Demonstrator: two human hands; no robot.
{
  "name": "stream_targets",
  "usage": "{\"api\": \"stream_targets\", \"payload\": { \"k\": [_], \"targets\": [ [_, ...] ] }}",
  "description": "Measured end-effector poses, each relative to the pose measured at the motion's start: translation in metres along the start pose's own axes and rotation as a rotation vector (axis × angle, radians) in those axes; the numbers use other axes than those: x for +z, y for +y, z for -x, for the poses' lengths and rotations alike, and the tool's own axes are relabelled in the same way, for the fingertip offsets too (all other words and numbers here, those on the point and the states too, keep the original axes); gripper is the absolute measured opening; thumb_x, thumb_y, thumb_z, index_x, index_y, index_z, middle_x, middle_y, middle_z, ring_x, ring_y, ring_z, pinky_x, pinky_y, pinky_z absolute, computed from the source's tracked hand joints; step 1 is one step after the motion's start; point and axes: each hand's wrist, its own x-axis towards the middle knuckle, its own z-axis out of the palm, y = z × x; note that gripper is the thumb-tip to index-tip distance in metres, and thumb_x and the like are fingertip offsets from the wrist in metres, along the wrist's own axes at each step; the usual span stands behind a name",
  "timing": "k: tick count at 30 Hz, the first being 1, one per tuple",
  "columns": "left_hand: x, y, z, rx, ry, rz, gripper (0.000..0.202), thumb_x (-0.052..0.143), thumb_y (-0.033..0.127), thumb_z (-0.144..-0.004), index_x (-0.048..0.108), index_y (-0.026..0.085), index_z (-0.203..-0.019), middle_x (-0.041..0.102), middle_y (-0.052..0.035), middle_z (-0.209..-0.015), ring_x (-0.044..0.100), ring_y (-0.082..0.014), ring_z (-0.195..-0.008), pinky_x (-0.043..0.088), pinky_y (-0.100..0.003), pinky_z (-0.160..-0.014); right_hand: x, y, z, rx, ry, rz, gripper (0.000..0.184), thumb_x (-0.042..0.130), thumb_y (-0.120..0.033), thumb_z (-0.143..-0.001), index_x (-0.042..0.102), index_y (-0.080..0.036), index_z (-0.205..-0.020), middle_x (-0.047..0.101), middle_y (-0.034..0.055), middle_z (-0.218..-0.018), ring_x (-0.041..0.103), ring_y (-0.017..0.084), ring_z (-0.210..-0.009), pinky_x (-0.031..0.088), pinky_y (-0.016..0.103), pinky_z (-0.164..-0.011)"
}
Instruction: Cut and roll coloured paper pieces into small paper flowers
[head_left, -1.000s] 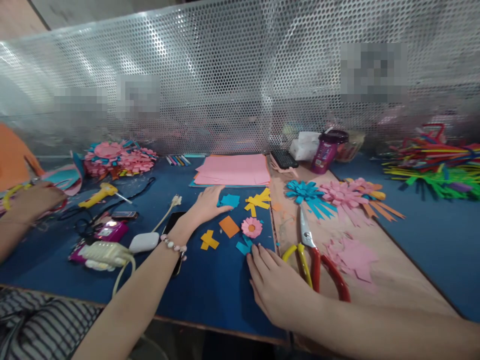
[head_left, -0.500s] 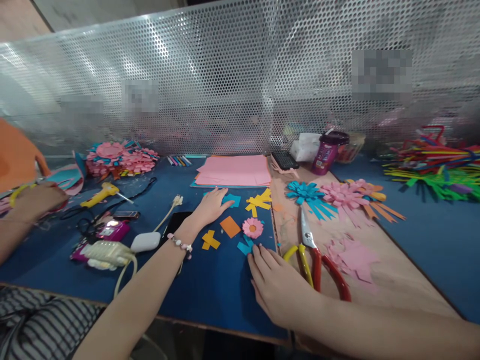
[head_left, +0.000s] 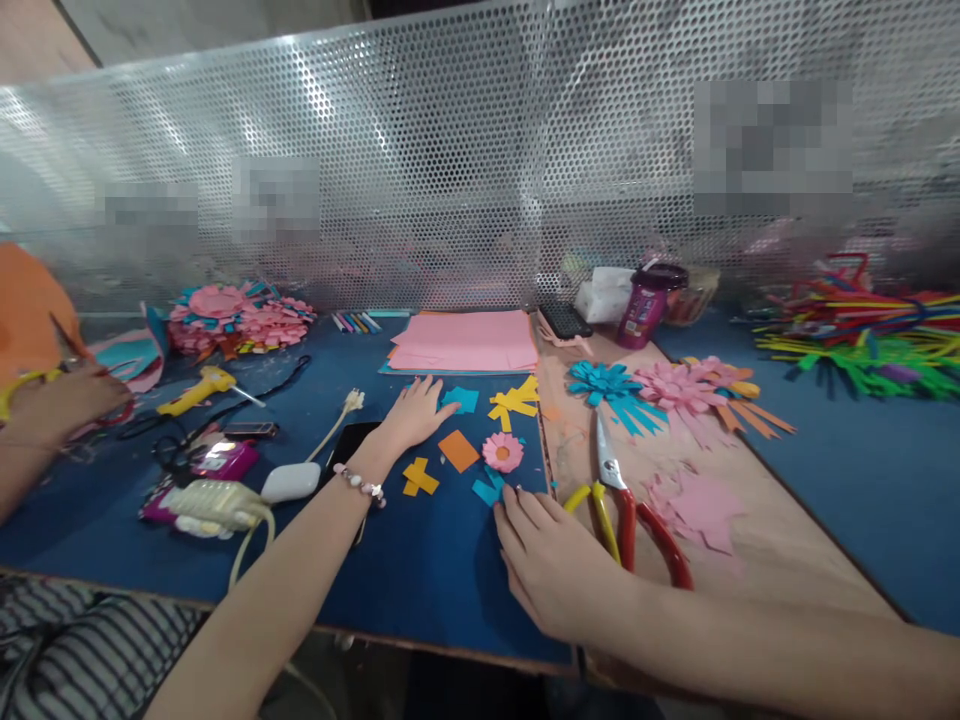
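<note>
- The left hand lay spread, seemingly empty, by blue paper!
- The right hand touched blue strips, grip unclear!
- Beyond it, one pink paper flower looked formed;
- between hands, an orange rectangle lay loose.

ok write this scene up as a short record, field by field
left hand: palm down, beside a blue paper piece
right hand: palm down, at the blue paper strips
near hands: orange paper rectangle, pink paper flower
tool: red-handled scissors, lying on the brown surface
farther back: pink-topped paper stack
</note>
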Motion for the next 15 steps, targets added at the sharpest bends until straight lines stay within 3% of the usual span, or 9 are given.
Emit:
{"api": "stream_targets", "payload": {
  "k": [15],
  "targets": [
    [0.0007,0.0018,0.001,-0.005,-0.001,-0.029,0.077,0.026,0.063,-0.086,0.031,0.009,-0.141,0.028,-0.0191,-0.148,0.023,-0.0333,-0.137,0.023,-0.047,-0.107,-0.0003,0.0013,-0.0006,-0.005,0.014,-0.017,0.042,0.042,-0.03,-0.082,0.064,-0.003,-0.107,0.058,0.0206,-0.109,0.051,0.029,-0.094,0.042,0.039,-0.08]
  ]
}}
